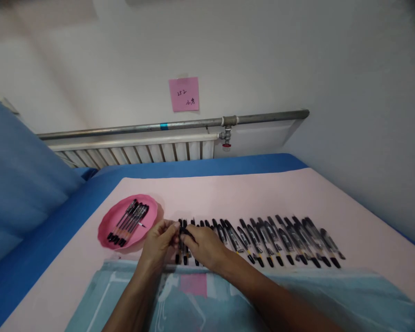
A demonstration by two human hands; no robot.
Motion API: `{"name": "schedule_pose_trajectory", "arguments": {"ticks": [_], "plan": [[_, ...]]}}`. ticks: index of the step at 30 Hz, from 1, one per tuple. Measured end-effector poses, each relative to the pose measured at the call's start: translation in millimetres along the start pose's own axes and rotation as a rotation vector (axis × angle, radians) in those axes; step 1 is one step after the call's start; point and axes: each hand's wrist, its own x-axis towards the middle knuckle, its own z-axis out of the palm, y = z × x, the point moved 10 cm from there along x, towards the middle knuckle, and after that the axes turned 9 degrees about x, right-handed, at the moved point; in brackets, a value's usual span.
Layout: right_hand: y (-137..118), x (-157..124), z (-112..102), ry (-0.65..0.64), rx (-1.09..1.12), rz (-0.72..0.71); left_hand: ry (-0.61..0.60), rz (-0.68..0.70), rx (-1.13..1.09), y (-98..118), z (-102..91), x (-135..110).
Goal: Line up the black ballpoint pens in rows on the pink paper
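Observation:
My left hand (162,239) and my right hand (204,244) meet over the left end of a long row of black pens (254,237). Both have their fingers closed, pinching a black-capped pen (182,229) between them. My fingers partly hide it, so I cannot tell whether its cap is on. Several pens lie under and beside my hands, pointing roughly away from me. Left of my left hand, a pink scalloped plate (151,210) holds several clear-barrelled pens (130,223) with black caps, plus a small thin white and dark piece (141,225).
A pale pink sheet (207,193) covers the blue surface (228,163). Nearest me lies a light blue patterned cloth (124,286). Behind are a white radiator (152,152), a metal pipe (193,124) and a wall with a pink note (184,94). A blue curtain (20,184) hangs at left.

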Motion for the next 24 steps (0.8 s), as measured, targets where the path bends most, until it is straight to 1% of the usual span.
{"name": "schedule_pose_trajectory", "arguments": {"ticks": [3, 6, 9, 13, 17, 20, 24], "plan": [[2.7, 0.3, 1.7, -0.004, 0.043, 0.02, 0.004, 0.003, -0.029, -1.4, 3.2, -1.3], [3.5, -0.2, -2.9, 0.031, 0.017, 0.037, 0.024, 0.022, -0.079, 0.0, 5.8, -2.2], [1.2, -1.1, -5.9, 0.069, 0.032, 0.029, 0.042, -0.008, -0.173, -1.0, 7.5, -3.4], [1.2, -2.2, 2.0, 0.079, 0.208, 0.039, 0.011, -0.072, -0.228, -2.8, 10.1, -4.3], [2.3, -1.9, 9.7, 0.106, 0.424, 0.046, -0.049, -0.115, -0.181, -5.0, 12.9, -4.6], [6.8, -0.8, 14.9, 0.092, 0.513, 0.089, -0.096, -0.119, -0.146, -5.7, 15.8, -4.9], [9.6, -0.8, 17.6, 0.066, 0.584, 0.138, -0.139, -0.083, -0.103, -4.4, 13.7, -4.0]]}}
